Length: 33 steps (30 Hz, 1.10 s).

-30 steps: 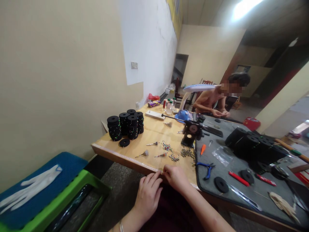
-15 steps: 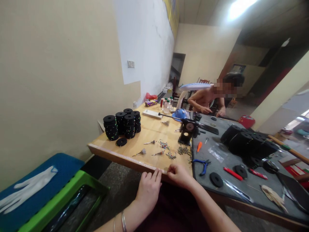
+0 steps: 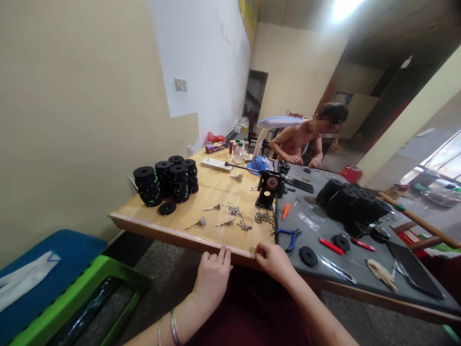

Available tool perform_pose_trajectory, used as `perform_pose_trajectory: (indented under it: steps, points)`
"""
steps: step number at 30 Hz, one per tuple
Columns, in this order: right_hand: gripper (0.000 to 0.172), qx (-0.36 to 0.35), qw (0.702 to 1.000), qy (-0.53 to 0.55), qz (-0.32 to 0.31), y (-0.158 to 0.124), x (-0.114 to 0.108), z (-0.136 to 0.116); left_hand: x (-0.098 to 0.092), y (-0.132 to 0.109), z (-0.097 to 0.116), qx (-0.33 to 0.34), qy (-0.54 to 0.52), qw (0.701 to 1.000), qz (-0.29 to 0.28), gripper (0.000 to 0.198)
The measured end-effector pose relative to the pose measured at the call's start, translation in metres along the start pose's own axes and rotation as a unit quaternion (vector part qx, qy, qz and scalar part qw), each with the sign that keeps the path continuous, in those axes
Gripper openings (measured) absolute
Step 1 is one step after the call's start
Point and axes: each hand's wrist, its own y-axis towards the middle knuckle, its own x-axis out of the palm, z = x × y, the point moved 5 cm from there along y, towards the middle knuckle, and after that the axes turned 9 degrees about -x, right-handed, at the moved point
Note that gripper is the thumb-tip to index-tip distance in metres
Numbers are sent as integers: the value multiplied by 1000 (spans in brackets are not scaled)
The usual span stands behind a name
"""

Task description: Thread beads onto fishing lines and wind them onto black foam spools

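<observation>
I see my left hand resting at the near edge of the wooden table, fingers loosely extended, grasping nothing. My right hand sits just beside it at the same edge, fingers curled; I cannot tell whether it pinches anything. A tape measure strip runs along that edge under both hands. Blue pliers lie near my right hand on the grey mat.

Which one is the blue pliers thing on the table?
Find the grey mat on the wooden table. At its near left corner, just beyond the right hand, lie the pliers. They alone have blue handles; the tools nearby are red or orange.
</observation>
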Motion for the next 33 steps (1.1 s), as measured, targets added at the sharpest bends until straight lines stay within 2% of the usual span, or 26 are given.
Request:
perform_pose_trajectory:
  steps: [11,15,21,25,27,29,31,33]
  points:
    - [12,9,999,-31,8,-6,-3,2,-3,0,-2,-4,-48,999,20,33]
    - [12,7,999,-34,10,-6,-1,5,-3,0,0,3,-24,1000,8,33]
    - [12,-6,999,-32,13,-7,-4,2,-8,2,-2,-9,-41,999,-9,32]
    - [14,-23,1000,-16,13,-11,-7,-2,-21,13,-3,-27,-111,993,-41,25]
    - [13,-38,999,16,15,-16,-9,-5,-28,20,2,-26,-207,977,-47,25]
    - [11,-60,995,73,23,-23,-13,-10,-30,25,13,-16,-328,942,-72,29]
    - [11,-82,986,139,33,-32,-18,-16,-26,28,27,-9,-434,891,-135,24]
    - [11,-95,976,192,42,-41,-24,-21,-20,28,40,-9,-494,848,-195,16]
